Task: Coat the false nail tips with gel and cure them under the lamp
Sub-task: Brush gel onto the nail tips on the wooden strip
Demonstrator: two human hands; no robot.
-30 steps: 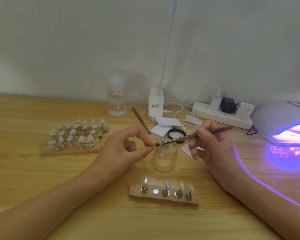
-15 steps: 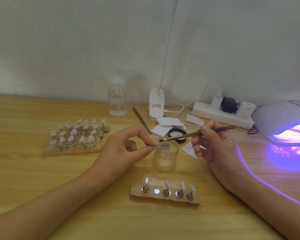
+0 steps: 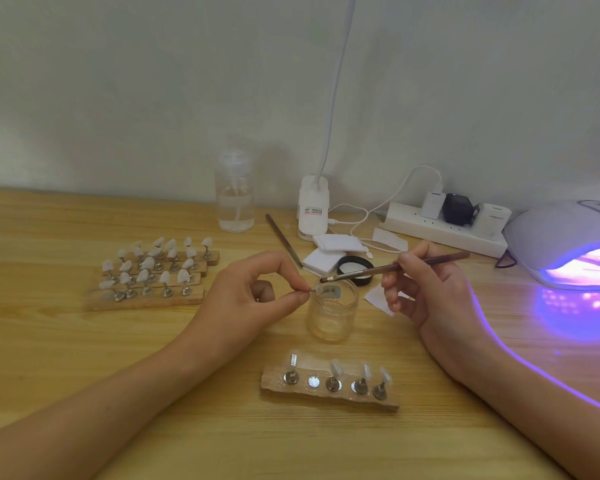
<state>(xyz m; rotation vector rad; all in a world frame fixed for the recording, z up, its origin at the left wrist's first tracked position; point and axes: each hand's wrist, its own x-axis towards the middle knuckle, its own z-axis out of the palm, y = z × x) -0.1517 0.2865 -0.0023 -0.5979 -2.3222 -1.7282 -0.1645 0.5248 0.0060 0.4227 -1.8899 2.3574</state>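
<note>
My left hand [image 3: 253, 296] pinches a small nail-tip stand [image 3: 314, 290] between thumb and forefinger, holding its clear tip over the open glass gel jar [image 3: 332, 315]. My right hand [image 3: 426, 289] grips a thin brown brush [image 3: 395, 268]; its bristles hover just above the held tip. A wooden holder [image 3: 328, 396] in front of the jar carries several clear tips on metal stands, with one slot bare. The white curing lamp [image 3: 565, 244] glows purple at the far right.
At left, wooden strips [image 3: 146, 299] carry several white nail tips. Behind the jar are a clear pump bottle [image 3: 234, 202], a second brush [image 3: 283, 239], white pads [image 3: 326, 258], a black lid [image 3: 355, 268], a desk-lamp base [image 3: 313, 213] and a power strip [image 3: 444, 230].
The brush tip has drawn back slightly to the right and lifted off the held nail tip. My left hand keeps its pinch in the same place.
</note>
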